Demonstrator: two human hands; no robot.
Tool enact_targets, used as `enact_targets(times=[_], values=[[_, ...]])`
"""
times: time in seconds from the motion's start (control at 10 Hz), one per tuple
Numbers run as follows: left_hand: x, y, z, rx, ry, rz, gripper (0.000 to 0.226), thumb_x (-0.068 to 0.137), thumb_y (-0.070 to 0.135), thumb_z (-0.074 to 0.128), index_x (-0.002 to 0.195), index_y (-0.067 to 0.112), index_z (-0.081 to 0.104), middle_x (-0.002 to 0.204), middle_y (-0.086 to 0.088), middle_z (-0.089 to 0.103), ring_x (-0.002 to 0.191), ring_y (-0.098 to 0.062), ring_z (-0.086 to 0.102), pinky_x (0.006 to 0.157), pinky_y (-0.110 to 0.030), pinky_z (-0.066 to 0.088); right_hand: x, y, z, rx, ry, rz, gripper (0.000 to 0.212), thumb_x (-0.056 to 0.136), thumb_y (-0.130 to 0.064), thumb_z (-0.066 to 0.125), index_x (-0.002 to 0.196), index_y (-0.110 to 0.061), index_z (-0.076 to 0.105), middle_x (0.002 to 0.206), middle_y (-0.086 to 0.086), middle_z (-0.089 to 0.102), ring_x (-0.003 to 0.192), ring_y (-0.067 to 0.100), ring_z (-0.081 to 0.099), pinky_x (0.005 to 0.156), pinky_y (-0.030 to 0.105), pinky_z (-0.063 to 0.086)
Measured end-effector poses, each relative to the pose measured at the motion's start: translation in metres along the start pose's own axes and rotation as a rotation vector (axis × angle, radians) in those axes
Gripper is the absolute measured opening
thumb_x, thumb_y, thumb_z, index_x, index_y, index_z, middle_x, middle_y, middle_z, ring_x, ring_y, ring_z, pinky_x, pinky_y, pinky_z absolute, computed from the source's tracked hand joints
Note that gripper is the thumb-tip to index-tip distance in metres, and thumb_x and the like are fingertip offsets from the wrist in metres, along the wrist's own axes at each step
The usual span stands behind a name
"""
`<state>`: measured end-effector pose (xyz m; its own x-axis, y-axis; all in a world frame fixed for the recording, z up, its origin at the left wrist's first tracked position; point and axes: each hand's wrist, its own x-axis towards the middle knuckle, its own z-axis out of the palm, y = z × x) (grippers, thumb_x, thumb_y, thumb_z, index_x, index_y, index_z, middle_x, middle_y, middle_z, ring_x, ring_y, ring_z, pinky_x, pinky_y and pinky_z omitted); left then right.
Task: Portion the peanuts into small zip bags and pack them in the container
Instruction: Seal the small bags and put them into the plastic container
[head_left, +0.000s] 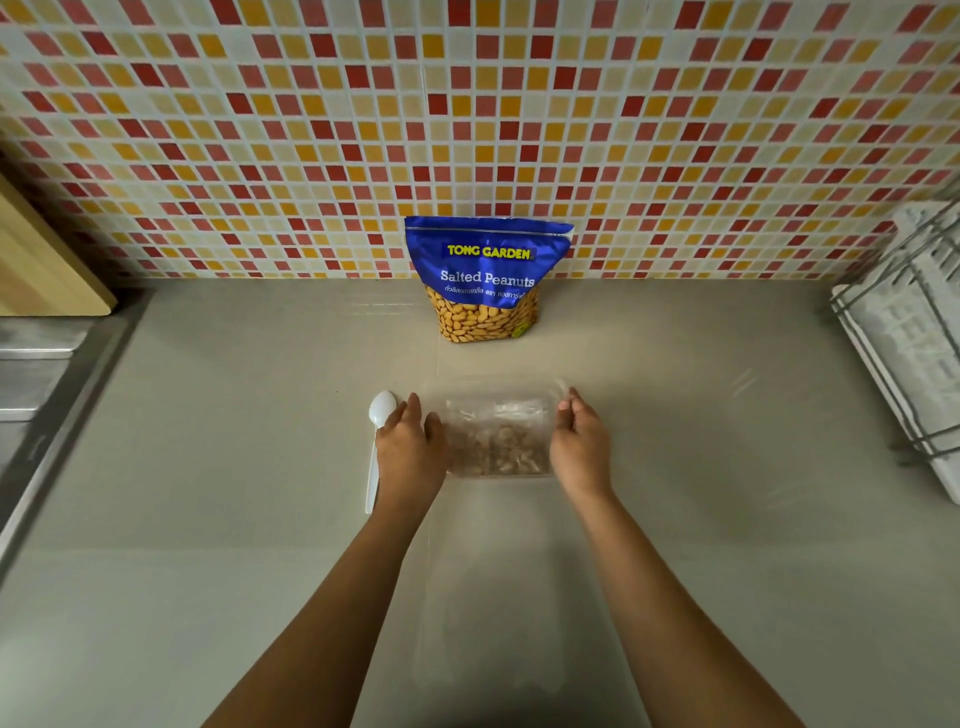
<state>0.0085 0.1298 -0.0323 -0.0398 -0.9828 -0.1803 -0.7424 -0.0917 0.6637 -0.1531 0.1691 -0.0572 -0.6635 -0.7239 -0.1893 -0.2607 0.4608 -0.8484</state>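
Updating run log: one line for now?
left hand, right hand: beside clear container; peanut bag: upright by tiled wall; spoon: left of container

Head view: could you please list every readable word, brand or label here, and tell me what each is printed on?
"TONG GARDEN": yellow letters on the blue peanut bag.
"Salted Peanuts": white letters below the brand, on the same bag.
Smaller white line beneath that: too small to read.
Round green mark at the bag's lower right: too small to read.
Nothing else bears readable text.
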Motion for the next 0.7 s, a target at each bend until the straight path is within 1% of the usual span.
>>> enact_targets(times=[0.1, 0.2, 0.3, 0.4, 0.5, 0.6, 0.7], values=[[0.001, -0.003, 0.004, -0.027, -0.003, -0.021, 0.017, 0.095, 0.01, 0.036, 0.092, 0.001, 0.05, 0.077, -0.019, 0.056, 0.073, -0.034, 0.052, 0.061, -0.034, 0.039, 0.003, 0.005, 0.002, -0.049, -0.036, 0.004, 0.04, 0.099, -0.015, 0.036, 0.136, 0.0, 0.043, 0.139, 0.018, 0.048, 0.129, 0.027, 0.045, 0.102, 0.02, 0.027], [0.0, -0.006, 0.009, -0.066, 0.02, -0.049, 0.025, 0.095, 0.008, 0.036, 0.109, -0.009, 0.049, 0.067, -0.021, 0.049, 0.064, -0.037, 0.049, 0.057, -0.034, 0.036, 0.005, 0.016, 0.006, -0.113, -0.07, -0.016, 0.041, 0.1, -0.017, 0.035, 0.137, -0.002, 0.043, 0.137, 0.018, 0.05, 0.127, 0.028, 0.047, 0.1, 0.022, 0.031], [-0.002, -0.007, 0.012, -0.051, 0.011, -0.052, 0.036, 0.097, 0.01, 0.036, 0.129, -0.007, 0.042, 0.075, -0.023, 0.052, 0.068, -0.034, 0.051, 0.061, -0.035, 0.039, 0.003, 0.018, 0.009, -0.141, -0.068, -0.034, 0.042, 0.1, -0.018, 0.034, 0.14, -0.005, 0.038, 0.138, 0.017, 0.05, 0.126, 0.029, 0.048, 0.099, 0.023, 0.032], [-0.005, -0.01, 0.017, 0.025, -0.015, 0.007, 0.05, 0.097, 0.004, 0.036, 0.145, 0.0, 0.023, 0.115, -0.025, 0.057, 0.103, -0.037, 0.054, 0.087, -0.039, 0.043, -0.004, 0.018, 0.009, -0.147, -0.054, -0.104, 0.047, 0.1, -0.017, 0.033, 0.146, -0.013, 0.026, 0.137, 0.013, 0.052, 0.12, 0.029, 0.053, 0.093, 0.022, 0.036], [-0.004, -0.013, 0.021, 0.081, -0.021, 0.03, 0.058, 0.094, -0.001, 0.038, 0.147, 0.0, 0.014, 0.129, -0.027, 0.049, 0.116, -0.038, 0.048, 0.099, -0.04, 0.039, -0.003, 0.019, 0.009, -0.182, -0.057, -0.157, 0.049, 0.099, -0.014, 0.035, 0.147, -0.016, 0.023, 0.132, 0.012, 0.056, 0.112, 0.029, 0.058, 0.089, 0.024, 0.043], [-0.006, -0.008, 0.021, 0.107, -0.04, 0.021, 0.063, 0.092, -0.005, 0.037, 0.147, 0.0, 0.007, 0.132, -0.027, 0.045, 0.119, -0.039, 0.046, 0.101, -0.043, 0.039, -0.004, 0.015, 0.01, -0.238, -0.074, -0.151, 0.052, 0.098, -0.012, 0.035, 0.148, -0.015, 0.02, 0.131, 0.014, 0.056, 0.108, 0.03, 0.059, 0.086, 0.028, 0.046], [-0.006, -0.007, 0.017, 0.098, -0.047, -0.006, 0.062, 0.093, -0.003, 0.034, 0.147, 0.0, 0.004, 0.129, -0.028, 0.047, 0.114, -0.038, 0.048, 0.096, -0.042, 0.042, -0.009, 0.012, 0.009, -0.226, -0.032, -0.118, 0.052, 0.099, -0.016, 0.034, 0.148, -0.012, 0.016, 0.137, 0.017, 0.049, 0.116, 0.033, 0.053, 0.091, 0.031, 0.043]])
